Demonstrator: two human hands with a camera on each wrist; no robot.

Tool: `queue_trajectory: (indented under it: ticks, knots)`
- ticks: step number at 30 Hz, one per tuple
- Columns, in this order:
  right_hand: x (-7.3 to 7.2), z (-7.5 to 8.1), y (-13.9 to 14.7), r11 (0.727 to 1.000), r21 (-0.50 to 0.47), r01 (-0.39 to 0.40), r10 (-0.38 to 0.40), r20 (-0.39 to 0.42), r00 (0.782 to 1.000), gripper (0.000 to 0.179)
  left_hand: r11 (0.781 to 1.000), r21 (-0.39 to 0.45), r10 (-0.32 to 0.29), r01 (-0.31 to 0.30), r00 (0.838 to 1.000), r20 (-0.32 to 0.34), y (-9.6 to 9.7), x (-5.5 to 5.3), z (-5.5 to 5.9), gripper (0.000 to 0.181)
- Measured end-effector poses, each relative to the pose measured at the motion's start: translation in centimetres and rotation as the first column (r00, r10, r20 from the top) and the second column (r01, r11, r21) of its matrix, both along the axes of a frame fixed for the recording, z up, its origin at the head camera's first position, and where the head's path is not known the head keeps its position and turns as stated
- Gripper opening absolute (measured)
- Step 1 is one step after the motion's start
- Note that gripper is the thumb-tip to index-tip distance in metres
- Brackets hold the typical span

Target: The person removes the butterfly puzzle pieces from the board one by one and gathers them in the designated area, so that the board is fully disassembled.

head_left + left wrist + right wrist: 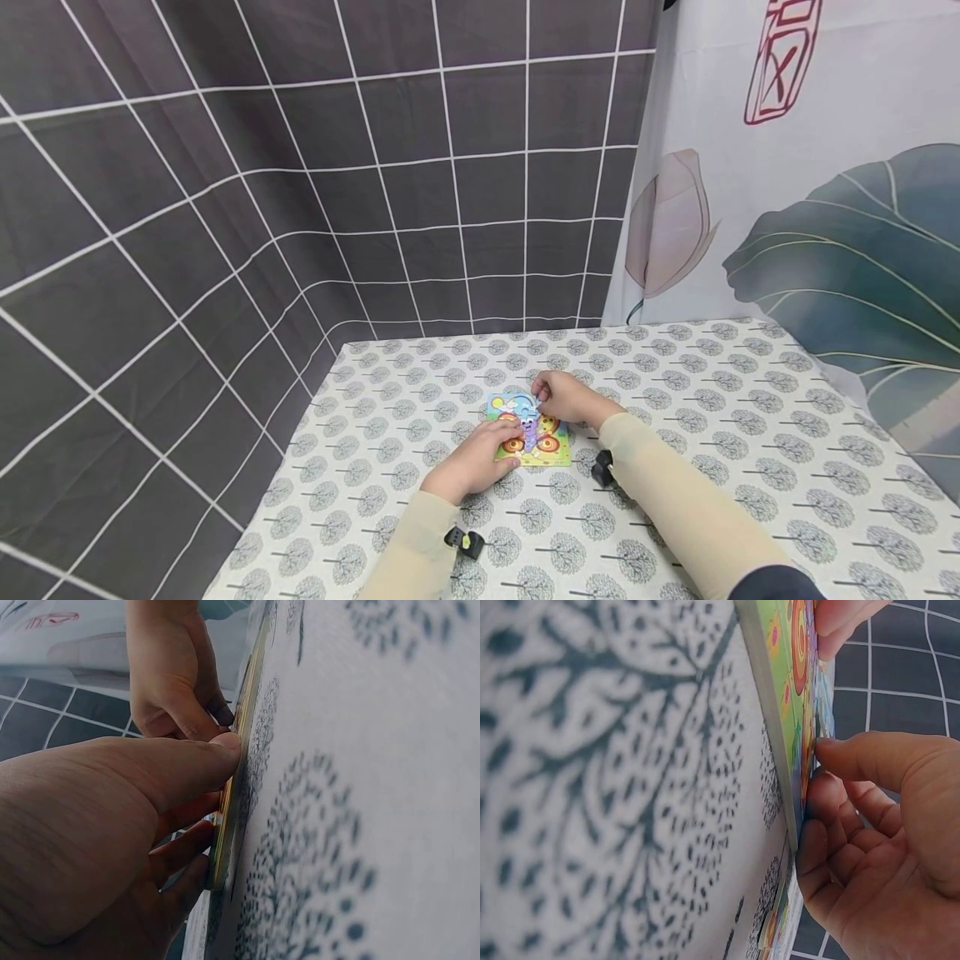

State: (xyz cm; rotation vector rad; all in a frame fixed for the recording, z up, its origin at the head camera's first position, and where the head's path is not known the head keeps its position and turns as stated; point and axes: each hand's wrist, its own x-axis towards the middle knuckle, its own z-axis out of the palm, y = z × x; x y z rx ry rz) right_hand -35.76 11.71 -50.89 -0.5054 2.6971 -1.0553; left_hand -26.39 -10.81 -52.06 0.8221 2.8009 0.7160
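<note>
A colourful butterfly jigsaw puzzle [553, 458] lies on the tablecloth, with a purple smiling body and orange-ringed wings. My left hand [480, 454] rests on its left side. In the left wrist view the thumb [225, 746] touches the near edge and the other fingers press the board's face. At the upper right part of the puzzle, my right hand [564, 398] pinches a light-blue puzzle piece [825, 712] between thumb and fingertips. That piece stands tilted up from the board; its shape is mostly hidden by the fingers.
The table has a white cloth [360, 533] printed with grey trees. Dark checked fabric [405, 192] hangs behind and on the left, a leaf-patterned curtain [847, 250] on the right. A small colourful flat thing [769, 930] lies beyond the board in the right wrist view.
</note>
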Motion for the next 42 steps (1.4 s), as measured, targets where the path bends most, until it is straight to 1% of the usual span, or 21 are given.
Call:
queue_trajectory:
  ticks: [7, 10, 18, 23, 26, 34, 38, 42]
  knots:
    - [-0.3, -0.5, 0.2, 1.000, -0.003, 0.000, 0.000, -0.013, 1.000, 0.023, 1.000, 0.006, 0.003, -0.003, 1.000, 0.010, 0.0, 0.0, 0.1, 0.055]
    - [-0.3, -0.7, 0.3, 1.000, -0.010, -0.001, 0.001, -0.018, 1.000, 0.022, 1.000, 0.003, 0.001, -0.001, 1.000, 0.001, -0.1, 0.0, -0.1, 0.056]
    - [-0.1, -1.1, 0.9, 0.997, -0.072, 0.001, -0.002, -0.021, 1.000, 0.024, 1.000, -0.011, 0.009, -0.009, 1.000, 0.003, -0.1, 0.0, -0.2, 0.056]
    - [0.3, -0.9, 1.4, 0.996, -0.094, 0.010, -0.012, -0.024, 1.000, 0.026, 1.000, -0.001, 0.016, -0.016, 1.000, 0.013, -0.1, 0.0, -0.2, 0.056]
    - [0.5, -0.7, 1.6, 0.995, -0.097, 0.030, -0.032, -0.025, 0.999, 0.026, 1.000, 0.005, 0.015, -0.016, 1.000, 0.012, -0.1, 0.1, -0.3, 0.056]
    - [1.4, -0.7, 2.5, 0.993, -0.111, 0.050, -0.057, -0.063, 0.996, 0.026, 1.000, 0.000, 0.017, -0.017, 1.000, 0.002, -0.2, 0.1, -0.3, 0.055]
    - [1.9, -0.8, 3.1, 0.991, -0.112, 0.072, -0.082, -0.085, 0.993, 0.024, 1.000, 0.002, 0.021, -0.021, 1.000, 0.006, -0.2, 0.1, -0.3, 0.055]
    - [2.4, -0.9, 3.7, 0.988, -0.122, 0.093, -0.106, -0.103, 0.989, 0.027, 1.000, 0.007, 0.021, -0.021, 1.000, 0.007, -0.1, 0.1, -0.3, 0.055]
